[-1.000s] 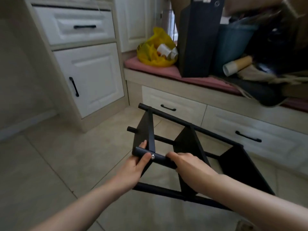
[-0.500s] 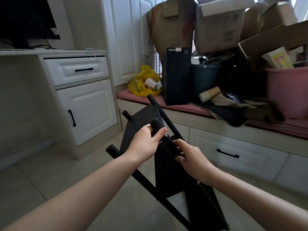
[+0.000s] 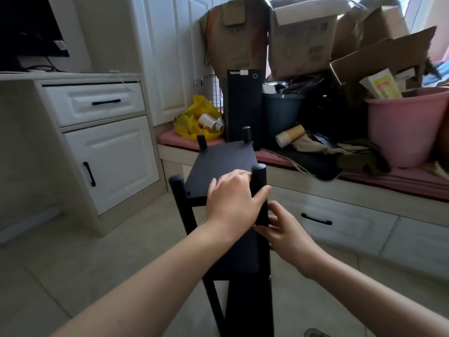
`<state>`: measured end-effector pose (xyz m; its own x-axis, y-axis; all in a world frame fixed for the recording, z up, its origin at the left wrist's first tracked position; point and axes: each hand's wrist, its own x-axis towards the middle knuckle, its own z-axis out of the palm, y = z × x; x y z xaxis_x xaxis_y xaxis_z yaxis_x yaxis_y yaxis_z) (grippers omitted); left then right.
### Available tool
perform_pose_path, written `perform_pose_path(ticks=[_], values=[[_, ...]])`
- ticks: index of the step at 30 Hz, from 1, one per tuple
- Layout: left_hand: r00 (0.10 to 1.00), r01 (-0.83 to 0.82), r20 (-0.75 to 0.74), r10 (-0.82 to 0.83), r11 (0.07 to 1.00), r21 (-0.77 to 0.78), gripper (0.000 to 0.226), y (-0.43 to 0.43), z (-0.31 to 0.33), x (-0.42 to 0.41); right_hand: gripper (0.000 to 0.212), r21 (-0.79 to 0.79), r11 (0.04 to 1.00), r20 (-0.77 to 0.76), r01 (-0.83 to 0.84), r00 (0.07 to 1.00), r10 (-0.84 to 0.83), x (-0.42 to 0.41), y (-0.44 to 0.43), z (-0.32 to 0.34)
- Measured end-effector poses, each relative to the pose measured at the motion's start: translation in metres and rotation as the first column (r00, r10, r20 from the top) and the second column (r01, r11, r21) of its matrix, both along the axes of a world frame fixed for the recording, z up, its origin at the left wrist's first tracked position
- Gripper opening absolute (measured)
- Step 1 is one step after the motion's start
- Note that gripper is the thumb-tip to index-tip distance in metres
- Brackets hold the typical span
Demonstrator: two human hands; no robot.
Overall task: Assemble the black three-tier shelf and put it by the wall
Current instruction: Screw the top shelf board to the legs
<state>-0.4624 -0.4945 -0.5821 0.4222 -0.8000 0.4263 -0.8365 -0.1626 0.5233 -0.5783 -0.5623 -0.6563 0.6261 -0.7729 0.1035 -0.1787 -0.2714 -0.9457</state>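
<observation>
Nearest to the camera, the right hand (image 3: 283, 229) holds the lower part of the near right post (image 3: 261, 198) of the black shelf (image 3: 223, 164), its fingers closed around the post from the right side. Just above it, the left hand (image 3: 234, 198) wraps the same post near its top, thumb on one side and fingers on the other, with the palm over the corner of the top board. I think both hands take one post so that the frame can be steadied and carried as one piece. The shelf stands upright on the tiled floor (image 3: 73, 251), with all tiers seemingly in place. Behind it is the window bench (image 3: 340, 188) full of cardboard boxes (image 3: 303, 37) and a pink bucket (image 3: 408, 127), so this spot is probably not yet its final place.
</observation>
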Motion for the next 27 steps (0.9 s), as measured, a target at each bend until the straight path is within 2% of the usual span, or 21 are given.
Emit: perform_pose_path(ticks=[4,8,12,16,20,22,24,25,27], values=[[0.981,0.111,0.158,-0.108,0.994,-0.008,0.046,0.004,-0.017,-0.001,0.033,0.015,1.0,0.027,0.015,0.999,-0.016,-0.009,-0.004,-0.004],[0.905,0.117,0.404,-0.137,0.99,0.075,0.064,0.006,-0.033,0.004,0.035,-0.007,0.999,0.015,0.048,0.999,-0.048,-0.015,-0.008,-0.01],[0.886,0.168,0.43,-0.172,0.985,0.047,0.063,0.007,-0.037,0.004,0.04,-0.082,0.993,-0.022,0.081,0.996,-0.083,-0.017,-0.01,-0.014],[0.878,0.227,0.458,-0.136,0.962,-0.15,0.042,0.011,-0.035,0.003,0.043,-0.118,0.984,-0.041,0.132,0.99,-0.138,-0.021,-0.011,-0.016],[0.897,0.248,0.442,-0.035,0.865,-0.436,0.029,0.016,-0.022,0.019,0.041,-0.098,0.984,-0.084,0.149,0.984,-0.157,-0.031,-0.015,-0.018],[0.957,0.175,0.289,-0.004,0.805,-0.568,0.027,0.019,-0.016,0.032,0.043,-0.08,0.984,-0.089,0.16,0.982,-0.167,-0.036,-0.016,-0.019],[0.996,-0.02,-0.082,-0.039,0.79,-0.612,0.024,0.022,-0.013,0.043,0.045,-0.06,0.984,-0.083,0.167,0.982,-0.172,-0.039,-0.018,-0.02],[0.947,-0.127,-0.313,-0.072,0.81,-0.572,0.023,0.021,-0.013,0.047,0.044,-0.055,0.984,-0.08,0.17,0.981,-0.174,-0.04,-0.02,-0.02],[0.731,-0.253,-0.677,-0.086,0.887,-0.386,0.019,0.016,-0.015,0.052,0.044,-0.05,0.984,-0.079,0.174,0.981,-0.177,-0.041,-0.022,-0.021]])
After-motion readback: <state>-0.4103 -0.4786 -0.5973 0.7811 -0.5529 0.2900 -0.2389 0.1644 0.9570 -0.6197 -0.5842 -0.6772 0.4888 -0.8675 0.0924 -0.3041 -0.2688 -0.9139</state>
